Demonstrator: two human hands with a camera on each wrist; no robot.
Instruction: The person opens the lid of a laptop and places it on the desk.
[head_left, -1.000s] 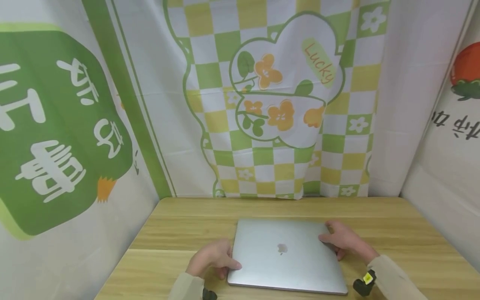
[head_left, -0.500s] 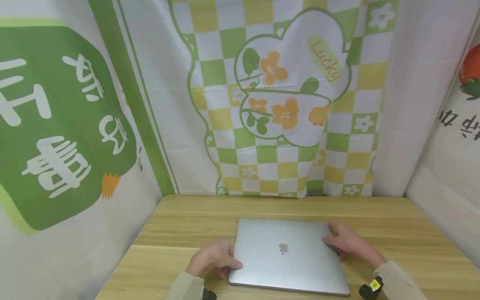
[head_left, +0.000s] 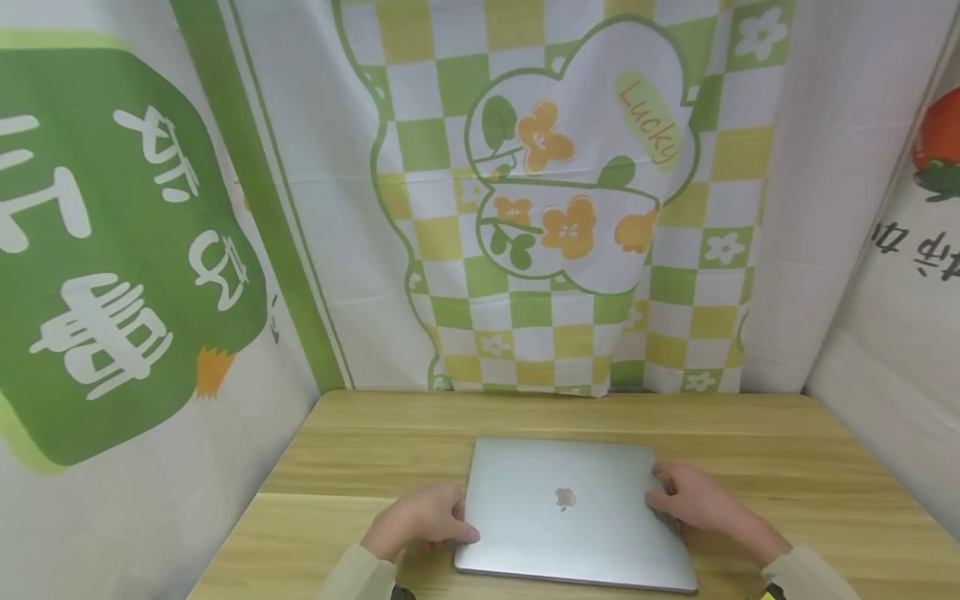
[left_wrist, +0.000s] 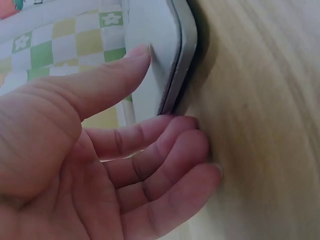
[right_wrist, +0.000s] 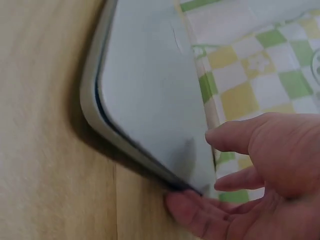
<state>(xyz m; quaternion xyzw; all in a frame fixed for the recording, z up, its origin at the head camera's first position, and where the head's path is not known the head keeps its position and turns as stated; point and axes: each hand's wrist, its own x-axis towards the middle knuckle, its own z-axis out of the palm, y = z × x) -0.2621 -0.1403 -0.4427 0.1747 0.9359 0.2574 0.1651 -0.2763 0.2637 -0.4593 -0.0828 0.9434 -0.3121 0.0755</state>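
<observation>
A closed silver laptop [head_left: 525,529] with an apple logo on its lid lies flat on the wooden table. At its left edge my left hand [head_left: 423,521] grips it near the front corner; the left wrist view has the thumb [left_wrist: 117,80] on the lid and curled fingers [left_wrist: 170,175] low against the edge. Along the right edge my right hand [head_left: 701,500] holds it, thumb over the lid's rim. In the right wrist view the fingertips [right_wrist: 185,210] of that hand meet the lower edge, some reaching beneath it.
The wooden table [head_left: 360,442] spreads around the laptop. Behind it hangs a green, yellow and white checked curtain [head_left: 562,317]. Printed white cloth closes off both sides, with a green patterned panel [head_left: 135,275] at the left and a red fruit print [head_left: 937,133] at the right.
My right hand has slid along the laptop's right edge, a little nearer to me. The left hand keeps its place at the left edge. The laptop lies about where it was.
</observation>
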